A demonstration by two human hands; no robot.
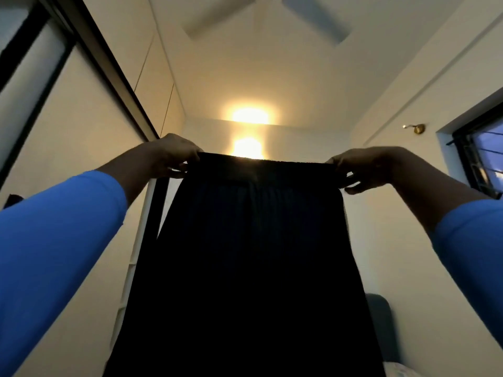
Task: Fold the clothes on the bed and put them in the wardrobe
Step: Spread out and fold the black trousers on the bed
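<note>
From my seat the garment (pixel 245 268) hangs in the middle, with the left hand (pixel 171 156) at its top left corner and the right hand (pixel 362 167) at its top right. The wardrobe (pixel 40 104) stands left, the window (pixel 481 159) right, a lamp (pixel 249 115) behind the garment and a fan (pixel 313 14) overhead.

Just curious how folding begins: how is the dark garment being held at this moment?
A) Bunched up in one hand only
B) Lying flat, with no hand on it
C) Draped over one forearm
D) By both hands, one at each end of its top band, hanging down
D: the left hand and the right hand each pinch one end of the top band of the dark garment, which hangs down between the raised arms.
</note>
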